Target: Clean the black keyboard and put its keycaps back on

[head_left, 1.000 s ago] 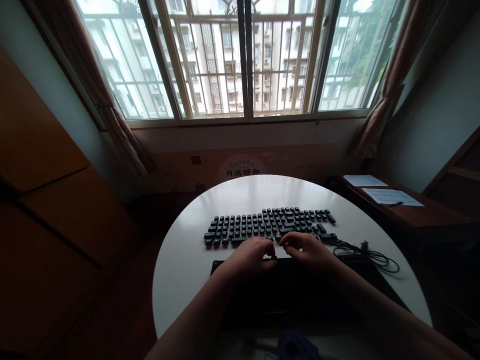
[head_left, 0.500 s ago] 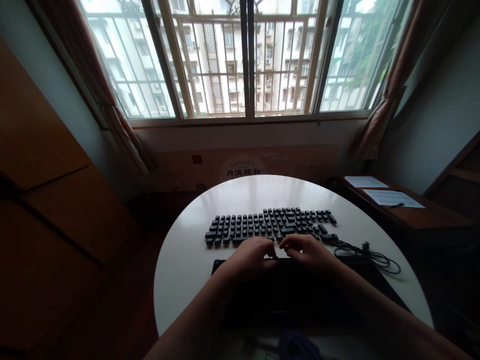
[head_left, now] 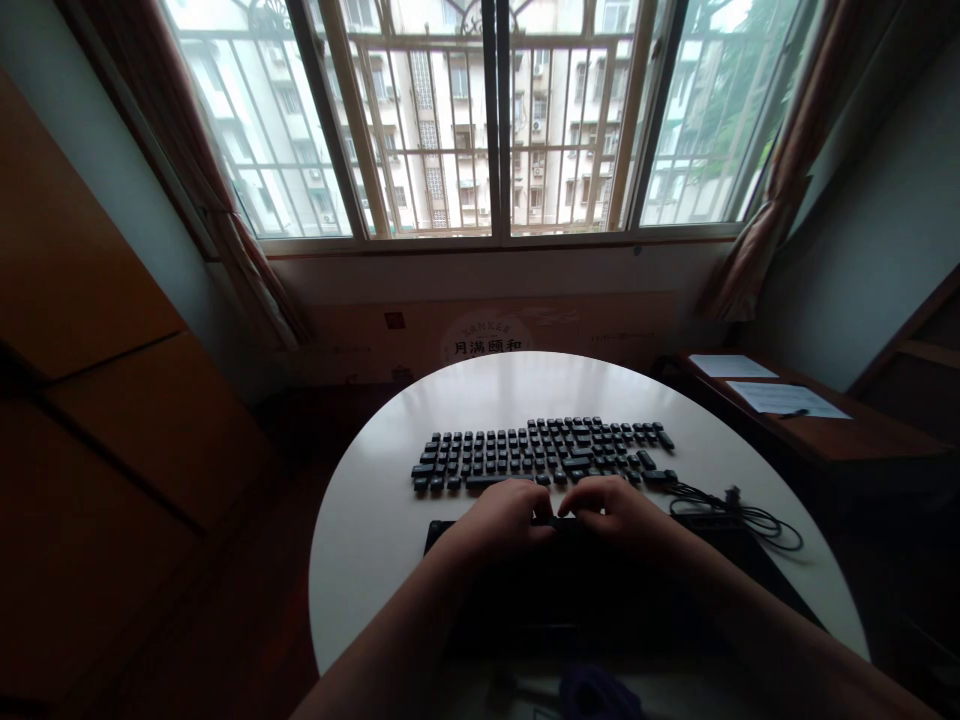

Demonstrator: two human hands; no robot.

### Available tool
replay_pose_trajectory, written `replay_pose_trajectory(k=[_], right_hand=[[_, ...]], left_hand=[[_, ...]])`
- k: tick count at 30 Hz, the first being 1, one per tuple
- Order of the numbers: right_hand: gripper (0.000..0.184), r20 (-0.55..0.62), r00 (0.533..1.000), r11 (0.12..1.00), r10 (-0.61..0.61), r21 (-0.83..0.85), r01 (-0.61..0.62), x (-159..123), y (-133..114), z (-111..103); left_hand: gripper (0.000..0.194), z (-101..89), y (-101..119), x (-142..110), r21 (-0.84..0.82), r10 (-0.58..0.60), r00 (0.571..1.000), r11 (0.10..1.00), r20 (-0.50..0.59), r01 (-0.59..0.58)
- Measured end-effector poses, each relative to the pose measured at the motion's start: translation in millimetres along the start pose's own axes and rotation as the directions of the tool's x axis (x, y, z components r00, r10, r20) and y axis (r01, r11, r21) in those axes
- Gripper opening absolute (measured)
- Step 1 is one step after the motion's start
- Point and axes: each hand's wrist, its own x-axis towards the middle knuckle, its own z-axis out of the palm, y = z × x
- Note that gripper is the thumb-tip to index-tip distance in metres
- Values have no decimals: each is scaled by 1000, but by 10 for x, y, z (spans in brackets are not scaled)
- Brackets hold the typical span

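Note:
My left hand [head_left: 514, 512] and my right hand [head_left: 611, 505] meet over the far edge of a dark keyboard base [head_left: 562, 600], fingers bent and thumbs turned inward. A small dark bit shows between the fingertips, too dim to name. Whatever the fingers pinch is hidden. Just beyond my hands, loose black keycaps [head_left: 491, 463] lie in keyboard order on the white round table [head_left: 382, 470]. A coiled black cable [head_left: 750, 515] rests to the right of my right hand. Most of the base is lost in shadow under my forearms.
Something purple [head_left: 596, 692] lies at the near edge, in shadow. On the right, a brown side table [head_left: 877, 435] bears paper sheets [head_left: 787, 398] and a pen. A long printed box [head_left: 600, 320] stands below the barred window. A wooden cabinet [head_left: 82, 400] is at the left.
My right hand has dropped slightly and its fingertips sit closer to the base's far edge. My left hand stays nearly in place. The keycaps and cable have not moved on the table.

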Motion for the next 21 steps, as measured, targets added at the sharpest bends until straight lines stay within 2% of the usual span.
replay_pose_trajectory(k=[6,10,14,21], right_hand=[[35,93,991,994,-100,-26,103,-20,3,20],[39,109,989,992,-104,-60,111,-25,4,15],[40,121,989,989,-90,-107,103,-31,-10,-6],[41,165,982,990,-94,-85,109,-36,-31,-40]], left_hand=[[13,36,-54,-1,-10,39,999,999,-17,-39],[14,48,-79,-9,-19,59,998,998,-19,-59],[22,2,-55,-31,-65,83,996,994,17,-82],[26,-26,-25,-25,-65,76,994,995,73,-71]])
